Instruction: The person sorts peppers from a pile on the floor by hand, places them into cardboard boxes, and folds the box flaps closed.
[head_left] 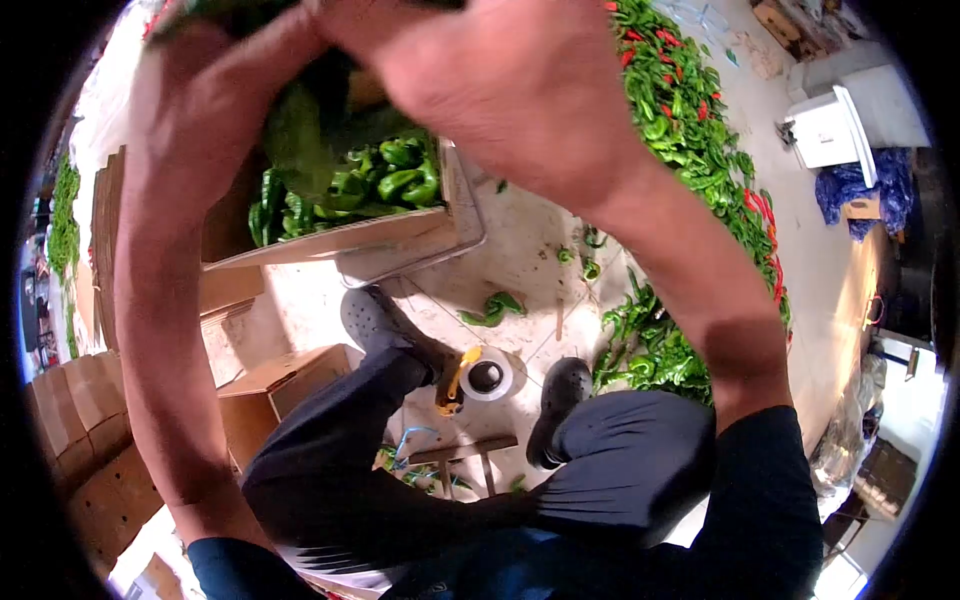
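Raised close to the camera, my left hand (215,75) is at the upper left and my right hand (490,85) at the upper middle. The fingers of both are cut off by the top edge or smeared, so their grip is hidden. Blurred dark green peppers (300,140) show between and below the hands; whether they are held or falling I cannot tell. Under them stands an open cardboard box (330,245) with glossy green peppers (400,180) inside.
A long heap of green and red peppers (680,110) runs along the right floor, with a smaller green pile (650,345) nearer. A tape roll (486,376) and a yellow-handled tool (455,385) lie between my feet. Cardboard boxes (280,385) stand left; a white container (830,135) stands upper right.
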